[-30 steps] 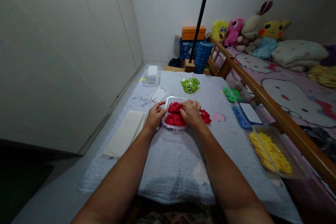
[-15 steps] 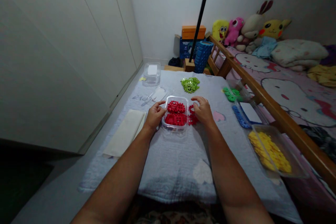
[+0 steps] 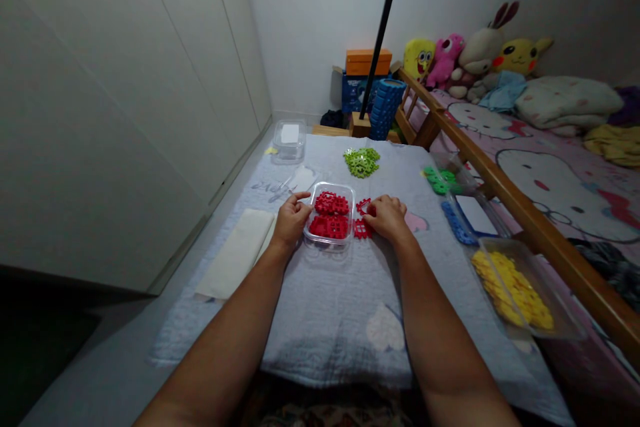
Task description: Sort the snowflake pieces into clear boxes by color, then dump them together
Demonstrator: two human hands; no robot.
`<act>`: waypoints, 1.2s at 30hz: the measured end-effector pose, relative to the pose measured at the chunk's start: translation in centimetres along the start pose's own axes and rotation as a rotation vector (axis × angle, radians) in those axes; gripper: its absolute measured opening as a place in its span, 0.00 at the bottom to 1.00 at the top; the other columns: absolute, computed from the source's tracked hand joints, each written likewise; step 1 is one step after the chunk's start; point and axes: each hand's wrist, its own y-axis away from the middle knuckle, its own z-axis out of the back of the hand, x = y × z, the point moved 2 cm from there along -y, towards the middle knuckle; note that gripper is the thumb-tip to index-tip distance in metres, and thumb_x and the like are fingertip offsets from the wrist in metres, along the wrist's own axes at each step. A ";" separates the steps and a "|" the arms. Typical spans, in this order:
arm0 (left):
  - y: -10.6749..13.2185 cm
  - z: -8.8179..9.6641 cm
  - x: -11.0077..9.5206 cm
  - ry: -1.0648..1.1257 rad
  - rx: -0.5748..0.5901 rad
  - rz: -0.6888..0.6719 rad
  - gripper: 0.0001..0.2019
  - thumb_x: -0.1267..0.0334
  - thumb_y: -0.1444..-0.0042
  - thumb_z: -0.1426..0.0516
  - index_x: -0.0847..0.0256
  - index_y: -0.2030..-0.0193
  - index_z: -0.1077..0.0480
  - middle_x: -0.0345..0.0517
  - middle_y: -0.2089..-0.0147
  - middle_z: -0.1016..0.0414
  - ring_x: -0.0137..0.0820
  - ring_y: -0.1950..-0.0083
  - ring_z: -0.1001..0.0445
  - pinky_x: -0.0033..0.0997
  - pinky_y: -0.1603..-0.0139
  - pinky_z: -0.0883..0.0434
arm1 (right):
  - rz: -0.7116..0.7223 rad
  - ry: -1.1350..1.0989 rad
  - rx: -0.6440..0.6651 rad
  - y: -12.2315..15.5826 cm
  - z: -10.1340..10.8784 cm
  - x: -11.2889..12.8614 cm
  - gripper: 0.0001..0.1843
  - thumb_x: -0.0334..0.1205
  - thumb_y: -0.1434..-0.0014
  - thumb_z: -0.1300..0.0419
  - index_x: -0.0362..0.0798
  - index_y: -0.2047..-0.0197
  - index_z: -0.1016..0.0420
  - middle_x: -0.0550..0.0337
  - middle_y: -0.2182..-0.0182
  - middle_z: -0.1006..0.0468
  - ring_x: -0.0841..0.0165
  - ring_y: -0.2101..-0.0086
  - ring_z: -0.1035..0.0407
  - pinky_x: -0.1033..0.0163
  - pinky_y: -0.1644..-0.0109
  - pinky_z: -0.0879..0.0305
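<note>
A clear plastic box [image 3: 350, 195] filled with red plastic pieces [image 3: 330, 215] sits on the pale grey quilt [image 3: 330, 307]. My left hand [image 3: 290, 220] grips the box's left rim, fingers curled on it. My right hand [image 3: 387, 217] rests just right of the box, fingers closed over loose red pieces [image 3: 361, 229] lying on the quilt.
A light green pile [image 3: 361, 161] lies farther back. Along the right edge sit green pieces [image 3: 440, 181], blue pieces [image 3: 456, 223] and a tray of yellow pieces [image 3: 515, 288]. Another clear box [image 3: 289, 140] stands at the back left, folded white cloth [image 3: 237, 253] at left, a wooden bed rail [image 3: 520, 213] at right.
My right hand left the top of the box and moved right onto the loose red pieces beside it. The left hand kept its hold on the box, which shifted slightly left.
</note>
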 end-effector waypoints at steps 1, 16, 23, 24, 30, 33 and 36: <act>0.0 0.0 0.0 -0.009 -0.001 -0.002 0.23 0.59 0.54 0.36 0.62 0.50 0.27 0.27 0.80 0.42 0.23 0.79 0.44 0.24 0.75 0.46 | 0.001 -0.010 -0.007 0.0 0.0 0.0 0.08 0.42 0.41 0.36 0.51 0.62 0.16 0.47 0.51 0.22 0.51 0.49 0.35 0.44 0.42 0.42; -0.5 0.4 0.5 -0.094 -0.024 -0.017 0.21 0.54 0.51 0.38 0.64 0.51 0.26 0.30 0.79 0.38 0.25 0.78 0.40 0.25 0.74 0.43 | 0.043 -0.356 -0.209 -0.2 2.6 0.7 0.06 0.41 0.42 0.34 0.51 0.61 0.19 0.52 0.51 0.22 0.54 0.47 0.32 0.49 0.41 0.40; -0.5 0.6 0.7 -0.125 -0.007 -0.027 0.22 0.55 0.51 0.37 0.63 0.51 0.26 0.29 0.80 0.39 0.25 0.78 0.41 0.24 0.73 0.43 | 0.439 -0.366 0.005 1.8 3.1 6.0 0.08 0.39 0.44 0.32 0.51 0.60 0.19 0.54 0.49 0.19 0.56 0.45 0.32 0.47 0.35 0.47; -0.5 0.6 0.7 -0.123 -0.006 -0.025 0.21 0.55 0.51 0.37 0.63 0.51 0.26 0.29 0.80 0.39 0.25 0.78 0.41 0.25 0.73 0.43 | 0.458 -0.348 0.032 2.0 2.9 6.5 0.08 0.39 0.44 0.32 0.51 0.59 0.19 0.54 0.49 0.19 0.55 0.44 0.33 0.46 0.34 0.48; -0.4 0.4 0.4 -0.099 -0.007 -0.008 0.21 0.56 0.52 0.37 0.63 0.52 0.26 0.28 0.80 0.41 0.25 0.79 0.43 0.25 0.75 0.44 | 0.510 -0.327 0.110 2.8 1.7 8.3 0.12 0.38 0.42 0.35 0.53 0.54 0.18 0.55 0.46 0.19 0.53 0.40 0.36 0.39 0.30 0.58; -0.4 0.4 0.3 -0.099 -0.006 -0.017 0.21 0.56 0.52 0.37 0.64 0.52 0.26 0.28 0.80 0.41 0.24 0.79 0.43 0.25 0.75 0.45 | 0.521 -0.348 0.107 2.9 1.5 8.6 0.15 0.36 0.42 0.36 0.54 0.52 0.18 0.56 0.43 0.19 0.53 0.39 0.36 0.39 0.29 0.58; -0.4 0.4 0.2 -0.113 -0.008 -0.021 0.21 0.56 0.52 0.37 0.64 0.53 0.26 0.29 0.80 0.40 0.25 0.78 0.42 0.25 0.75 0.44 | 0.497 -0.386 0.048 2.4 2.0 7.8 0.16 0.35 0.42 0.38 0.52 0.51 0.18 0.54 0.44 0.19 0.55 0.41 0.33 0.43 0.31 0.49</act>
